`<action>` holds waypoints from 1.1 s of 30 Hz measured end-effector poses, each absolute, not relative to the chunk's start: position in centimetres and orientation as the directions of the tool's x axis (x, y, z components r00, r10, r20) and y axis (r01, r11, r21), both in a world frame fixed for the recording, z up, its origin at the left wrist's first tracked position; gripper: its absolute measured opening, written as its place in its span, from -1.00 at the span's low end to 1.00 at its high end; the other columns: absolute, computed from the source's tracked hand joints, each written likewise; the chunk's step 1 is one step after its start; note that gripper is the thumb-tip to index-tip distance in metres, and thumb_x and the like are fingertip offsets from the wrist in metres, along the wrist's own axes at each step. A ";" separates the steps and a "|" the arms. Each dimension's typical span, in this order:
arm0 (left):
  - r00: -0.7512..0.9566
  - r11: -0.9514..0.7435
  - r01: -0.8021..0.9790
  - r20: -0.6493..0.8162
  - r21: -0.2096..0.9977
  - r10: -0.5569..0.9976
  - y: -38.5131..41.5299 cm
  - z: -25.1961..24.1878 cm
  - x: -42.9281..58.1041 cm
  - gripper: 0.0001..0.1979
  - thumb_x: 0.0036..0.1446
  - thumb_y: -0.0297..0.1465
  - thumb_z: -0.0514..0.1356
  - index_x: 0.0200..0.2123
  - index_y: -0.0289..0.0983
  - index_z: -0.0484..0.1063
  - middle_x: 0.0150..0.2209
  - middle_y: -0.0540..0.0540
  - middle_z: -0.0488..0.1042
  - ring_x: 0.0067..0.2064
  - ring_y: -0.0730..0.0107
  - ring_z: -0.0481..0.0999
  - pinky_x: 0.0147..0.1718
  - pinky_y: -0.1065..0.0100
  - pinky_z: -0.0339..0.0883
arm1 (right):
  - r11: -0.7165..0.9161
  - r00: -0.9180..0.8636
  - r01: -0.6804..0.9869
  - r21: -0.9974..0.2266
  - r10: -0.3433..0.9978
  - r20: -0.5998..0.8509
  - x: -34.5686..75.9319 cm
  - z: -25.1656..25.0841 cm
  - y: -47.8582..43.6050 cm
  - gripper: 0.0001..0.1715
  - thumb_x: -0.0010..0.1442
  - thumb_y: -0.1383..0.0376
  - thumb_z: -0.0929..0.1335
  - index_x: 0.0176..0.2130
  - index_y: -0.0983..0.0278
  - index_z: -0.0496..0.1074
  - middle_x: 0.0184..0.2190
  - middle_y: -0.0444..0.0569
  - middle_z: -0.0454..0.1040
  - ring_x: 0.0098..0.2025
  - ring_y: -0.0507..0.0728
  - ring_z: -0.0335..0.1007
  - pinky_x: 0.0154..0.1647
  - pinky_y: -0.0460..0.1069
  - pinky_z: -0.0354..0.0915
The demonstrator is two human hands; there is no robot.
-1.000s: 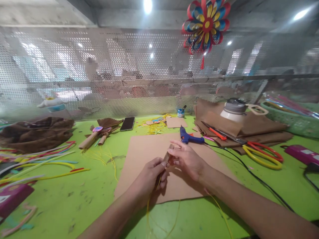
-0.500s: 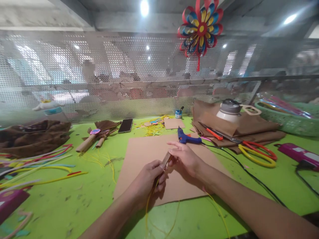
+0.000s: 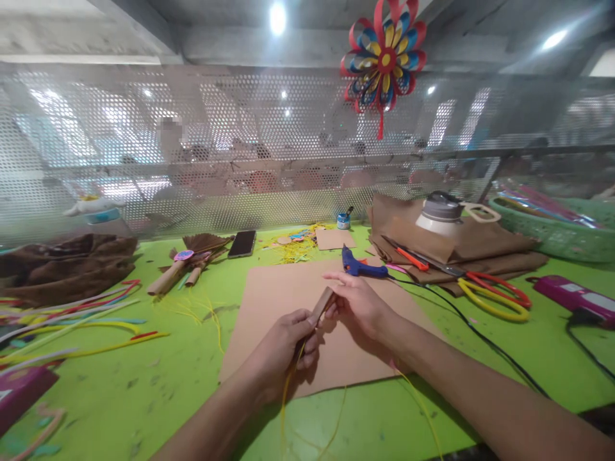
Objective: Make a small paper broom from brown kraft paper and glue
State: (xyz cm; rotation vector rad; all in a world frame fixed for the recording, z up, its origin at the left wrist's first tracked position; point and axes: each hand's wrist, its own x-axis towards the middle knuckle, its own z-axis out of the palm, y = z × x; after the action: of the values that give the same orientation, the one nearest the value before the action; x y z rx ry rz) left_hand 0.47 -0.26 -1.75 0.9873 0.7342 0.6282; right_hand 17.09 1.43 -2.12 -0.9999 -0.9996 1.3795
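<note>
Over the brown cardboard sheet (image 3: 266,298), my left hand (image 3: 283,349) grips a small folded piece of brown paper (image 3: 320,308) between thumb and fingers. My right hand (image 3: 365,304) holds the paper's far end, its upper fingers stretched out past it and the lower ones curled underneath. The paper slants up and away from my left hand. A yellow string (image 3: 285,400) hangs from below my left hand toward the table's front. Just beyond my right hand lies a blue glue gun (image 3: 362,267), with a black cord running to the right.
Right of the cardboard lie scissors (image 3: 494,307), folded brown paper (image 3: 490,259) with a lidded white bottle (image 3: 439,214), a green basket (image 3: 567,240) and a purple power strip (image 3: 574,296). Left are pipe cleaners (image 3: 96,326), paper rolls (image 3: 170,272) and a phone (image 3: 242,243).
The brown paper shows slightly more between my hands, its far end a little farther right. Both hands keep nearly the same place; the view has shifted very slightly.
</note>
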 end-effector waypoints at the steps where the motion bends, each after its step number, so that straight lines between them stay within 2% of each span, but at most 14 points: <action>1: 0.597 0.413 -0.146 -0.253 0.899 0.761 -0.3 -1.8 0.5 -0.84 0.15 -0.32 0.11 -0.41 -0.26 0.21 -0.64 0.13 0.13 -0.69 0.59 0.10 -0.71 0.48 0.02 | -0.033 -0.038 -0.288 -0.957 0.999 -0.023 17.0 -2.1 1.4 -0.60 0.14 0.27 0.27 -0.01 0.34 0.27 -0.62 -0.16 0.43 -0.63 0.02 0.36 -0.56 -0.10 0.24; 2: 0.591 0.407 -0.153 -0.247 0.901 0.768 -0.3 -1.8 0.6 -0.83 0.14 -0.32 0.11 -0.42 -0.25 0.19 -0.64 0.13 0.14 -0.69 0.59 0.11 -0.71 0.48 0.02 | -0.026 -0.035 -0.281 -0.959 0.999 -0.017 16.8 -2.1 1.2 -0.59 0.16 0.21 0.28 -0.01 0.32 0.27 -0.59 -0.15 0.43 -0.61 0.02 0.37 -0.55 -0.09 0.25; 4: 0.575 0.393 -0.156 -0.240 0.906 0.782 -0.3 -1.8 0.7 -0.83 0.14 -0.33 0.11 -0.43 -0.25 0.18 -0.64 0.13 0.15 -0.69 0.59 0.13 -0.71 0.49 0.02 | -0.012 -0.034 -0.241 -0.971 0.999 -0.004 16.3 -2.0 0.9 -0.44 0.10 0.16 0.36 0.06 0.28 0.21 -0.54 -0.18 0.43 -0.56 0.03 0.38 -0.51 -0.08 0.27; 7: 0.557 0.369 -0.140 -0.235 0.919 0.797 -0.4 -1.8 0.7 -0.86 0.15 -0.32 0.10 -0.38 -0.25 0.21 -0.63 0.13 0.16 -0.68 0.58 0.15 -0.70 0.49 0.03 | 0.025 -0.021 -0.203 -0.979 0.999 0.030 15.5 -2.0 0.4 -0.08 -0.08 0.28 0.48 0.18 0.23 0.06 -0.50 -0.22 0.43 -0.48 0.06 0.40 -0.44 -0.05 0.29; 9: 0.566 0.361 -0.131 -0.229 0.923 0.792 -0.4 -1.8 0.7 -0.86 0.16 -0.30 0.11 -0.34 -0.25 0.22 -0.63 0.13 0.15 -0.67 0.58 0.16 -0.70 0.50 0.03 | 0.048 -0.014 -0.227 -0.973 0.998 0.053 15.2 -2.0 0.1 -0.02 -0.12 0.35 0.47 0.21 0.25 0.03 -0.52 -0.23 0.43 -0.46 0.06 0.39 -0.40 -0.03 0.28; 18: 0.584 0.342 -0.143 -0.200 0.929 0.787 -0.4 -2.0 0.7 -0.83 0.19 -0.30 0.08 -0.37 -0.26 0.20 -0.64 0.13 0.16 -0.69 0.60 0.12 -0.70 0.49 0.00 | -0.008 -0.011 -0.365 -0.931 1.000 -0.004 15.2 -1.6 0.0 -0.14 -0.05 0.33 0.40 0.20 0.33 0.08 -0.55 -0.23 0.41 -0.55 0.04 0.37 -0.41 -0.02 0.27; 26: 0.547 0.319 -0.131 -0.200 0.939 0.813 -0.6 -2.1 0.9 -0.83 0.18 -0.31 0.09 -0.40 -0.26 0.21 -0.65 0.12 0.16 -0.69 0.59 0.13 -0.71 0.48 0.04 | 0.011 0.017 -0.358 -0.934 1.000 0.006 15.0 -1.7 -0.3 -0.18 -0.05 0.37 0.38 0.18 0.37 0.09 -0.57 -0.24 0.39 -0.58 0.01 0.32 -0.45 -0.05 0.25; 33: 0.543 0.349 -0.179 -0.204 0.920 0.815 -0.6 -2.0 1.0 -0.82 0.15 -0.29 0.12 -0.41 -0.24 0.19 -0.65 0.13 0.15 -0.70 0.57 0.12 -0.74 0.46 0.12 | -0.004 0.032 -0.250 -0.968 0.999 -0.013 15.8 -0.9 0.1 -0.36 0.10 0.32 0.29 0.15 0.42 0.13 -0.65 -0.20 0.40 -0.61 0.02 0.32 -0.49 -0.06 0.27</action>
State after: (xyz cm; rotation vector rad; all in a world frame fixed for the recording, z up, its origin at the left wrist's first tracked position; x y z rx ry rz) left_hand 0.96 -0.63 -1.99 1.0138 0.7510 0.7287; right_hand 15.77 0.13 -0.93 -1.0434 -0.9940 1.2996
